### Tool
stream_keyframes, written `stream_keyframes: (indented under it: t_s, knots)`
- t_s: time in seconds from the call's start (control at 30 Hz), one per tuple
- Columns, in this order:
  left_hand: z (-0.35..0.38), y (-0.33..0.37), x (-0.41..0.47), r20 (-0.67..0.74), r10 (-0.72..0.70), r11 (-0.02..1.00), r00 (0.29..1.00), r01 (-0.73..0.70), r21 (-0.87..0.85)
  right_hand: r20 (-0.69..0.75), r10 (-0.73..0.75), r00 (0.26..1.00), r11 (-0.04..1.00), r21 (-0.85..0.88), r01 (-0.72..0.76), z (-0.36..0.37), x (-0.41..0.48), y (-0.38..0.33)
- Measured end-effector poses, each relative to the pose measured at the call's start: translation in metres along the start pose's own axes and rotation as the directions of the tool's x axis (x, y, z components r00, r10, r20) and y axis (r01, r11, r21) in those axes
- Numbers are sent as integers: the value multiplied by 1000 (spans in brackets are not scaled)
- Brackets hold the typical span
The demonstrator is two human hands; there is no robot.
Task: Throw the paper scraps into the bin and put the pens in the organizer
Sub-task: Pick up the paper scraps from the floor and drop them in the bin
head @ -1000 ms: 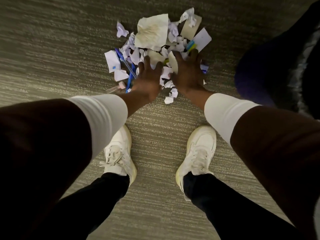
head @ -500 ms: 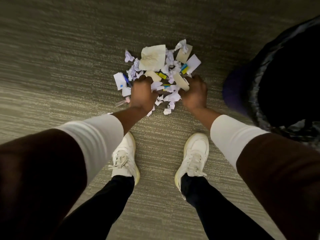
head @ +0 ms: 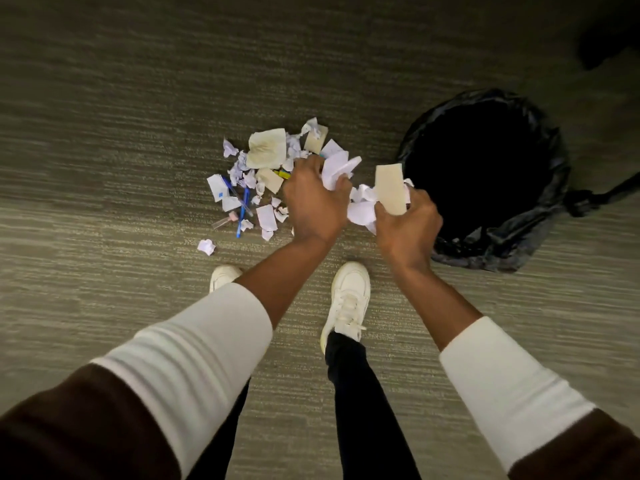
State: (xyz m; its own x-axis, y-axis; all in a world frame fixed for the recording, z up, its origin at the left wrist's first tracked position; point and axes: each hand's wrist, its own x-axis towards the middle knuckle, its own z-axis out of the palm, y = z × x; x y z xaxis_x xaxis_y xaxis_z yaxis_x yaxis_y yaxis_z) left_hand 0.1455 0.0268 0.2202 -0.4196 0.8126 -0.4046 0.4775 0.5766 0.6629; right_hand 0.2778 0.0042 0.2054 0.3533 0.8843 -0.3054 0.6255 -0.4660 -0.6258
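Both hands are raised beside the black-lined bin (head: 491, 237), the left hand (head: 313, 199) closed on white paper scraps (head: 337, 168) and the right hand (head: 407, 221) clenched around a tan scrap (head: 389, 188) at the bin's near rim. Further from the bin, loose scraps (head: 266, 148) and blue pens (head: 242, 206) litter the carpet (head: 104, 133).

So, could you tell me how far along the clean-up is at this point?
Nothing looks finished yet: the bin shows only a dark inside. In hand: the left hand and right hand each grip paper scraps close to it. Left: the pile on the carpet and the blue pens in it. No organizer is in view.
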Motion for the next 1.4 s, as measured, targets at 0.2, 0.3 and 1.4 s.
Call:
stream_keyframes:
  t_s: [0.2, 0.3, 1.4]
  knots:
    - [39, 57, -37, 119, 65, 997, 991, -59, -53, -145, 200, 969, 977, 109, -186, -63, 22, 27]
    - [62, 75, -46, 210, 92, 996, 973, -94, 2, -116, 310, 944, 948, 117, -297, -78, 40, 41]
    - [-80, -122, 33, 532, -217, 893, 818, -54, 447, 446, 149, 883, 974, -220, -53, 86, -23, -36]
